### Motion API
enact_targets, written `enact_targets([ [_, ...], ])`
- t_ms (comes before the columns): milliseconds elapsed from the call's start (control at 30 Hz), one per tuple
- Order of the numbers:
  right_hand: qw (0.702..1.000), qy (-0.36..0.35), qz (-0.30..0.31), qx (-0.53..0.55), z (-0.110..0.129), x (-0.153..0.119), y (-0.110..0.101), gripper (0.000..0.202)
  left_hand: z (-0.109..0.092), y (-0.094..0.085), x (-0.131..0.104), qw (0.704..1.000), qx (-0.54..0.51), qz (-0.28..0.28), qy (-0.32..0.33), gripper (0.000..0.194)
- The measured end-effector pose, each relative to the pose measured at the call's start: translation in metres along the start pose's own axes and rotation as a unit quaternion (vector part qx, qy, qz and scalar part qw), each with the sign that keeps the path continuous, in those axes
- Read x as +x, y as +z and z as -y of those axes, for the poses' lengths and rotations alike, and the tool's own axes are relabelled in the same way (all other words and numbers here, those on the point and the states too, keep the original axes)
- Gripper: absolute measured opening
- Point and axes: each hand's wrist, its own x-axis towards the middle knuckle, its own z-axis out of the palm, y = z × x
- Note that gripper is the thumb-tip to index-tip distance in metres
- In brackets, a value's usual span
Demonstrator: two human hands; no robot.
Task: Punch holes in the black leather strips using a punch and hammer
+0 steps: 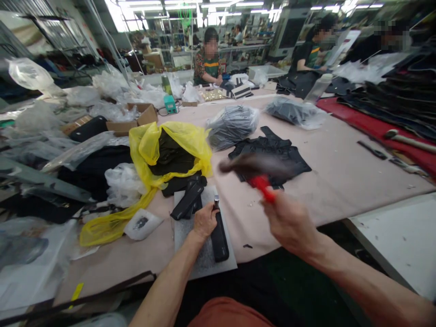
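Note:
My right hand [289, 222] is closed on the red handle of a hammer [259, 169], raised over the table and blurred by motion. My left hand [205, 221] pinches a short metal punch [216, 201], its shiny top showing above the fingers; its lower tip is hidden. Under that hand lies a padded black strap piece [220, 240], lengthwise on a pale grey board [190, 268]. More black strap pieces [188, 200] overlap on the board, left of the hand.
A yellow plastic bag [150, 141] of dark pieces stands behind the board. Flat black pieces [289, 159] lie beyond the hammer, near a clear bag of grey pieces [233, 125]. Stacked dark fabric [405, 100] is at right. Co-workers sit across the table.

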Motion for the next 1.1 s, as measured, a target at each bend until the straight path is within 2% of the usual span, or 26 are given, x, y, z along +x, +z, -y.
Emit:
enact_targets([
  [67,0.984,-0.001,0.16,-0.076,-0.011,-0.011,0.005,0.023,0.001,0.001,0.0,1.0,0.003,0.0,0.001,0.006],
  [100,0.975,0.02,0.197,-0.101,-0.017,-0.014,0.007,0.023,0.001,0.001,0.0,1.0,0.005,-0.001,0.0,0.006],
  [133,0.971,0.048,0.209,-0.107,-0.024,-0.017,0.009,0.023,0.002,0.002,0.0,1.0,0.007,-0.003,-0.002,0.005],
  [233,0.968,0.157,0.18,-0.078,-0.051,-0.024,0.023,0.024,0.004,0.004,0.0,1.0,0.005,-0.004,-0.006,0.004],
  [367,0.927,0.287,0.236,-0.043,-0.093,-0.047,0.063,0.026,0.004,0.003,0.001,1.0,-0.01,0.005,-0.015,0.005],
  [433,0.918,0.303,0.246,-0.075,-0.104,-0.061,0.084,0.027,0.004,0.002,0.001,1.0,-0.026,0.006,-0.016,0.006],
  [500,0.936,0.256,0.207,-0.12,-0.101,-0.071,0.102,0.033,0.005,0.002,0.001,0.999,-0.047,0.002,-0.014,0.009],
  [600,0.969,0.158,0.144,-0.123,-0.074,-0.078,0.123,0.051,0.004,0.003,0.001,0.997,-0.07,0.0,-0.015,0.013],
  [700,0.977,0.105,0.175,-0.067,-0.04,-0.086,0.146,0.061,0.003,0.003,0.002,0.996,-0.085,0.001,-0.02,0.015],
  [800,0.969,0.094,0.223,-0.046,-0.022,-0.101,0.168,0.067,0.002,0.0,0.009,0.992,-0.12,-0.004,-0.049,0.015],
  [967,0.965,0.114,0.235,-0.033,-0.023,-0.114,0.179,0.066,0.002,-0.014,0.019,0.971,-0.184,-0.03,-0.147,0.014],
  [1100,0.966,0.121,0.229,-0.025,-0.023,-0.111,0.177,0.067,0.001,-0.021,0.001,0.97,-0.208,-0.015,-0.124,0.016],
])
